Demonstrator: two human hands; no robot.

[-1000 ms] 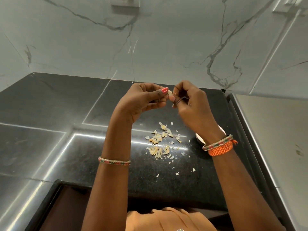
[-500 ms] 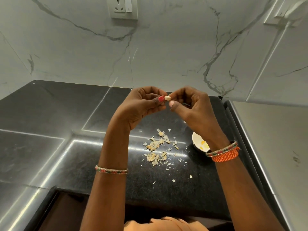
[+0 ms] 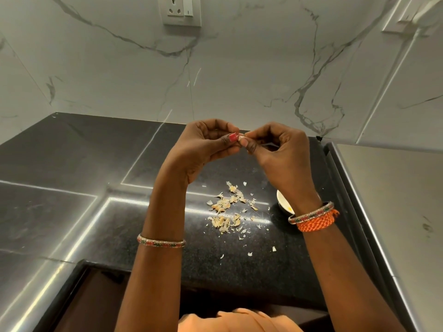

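While the left hand point(image 3: 203, 146) and right hand point(image 3: 281, 153) pinch 1 small clove point(image 3: 241, 139) between curled fingers, it's held above the peels point(image 3: 226, 212), likely so scraps drop beside the bowl point(image 3: 282, 202).

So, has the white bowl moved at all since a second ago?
No. The bowl still sits just right of the peel scraps on the black counter, same gap as before.
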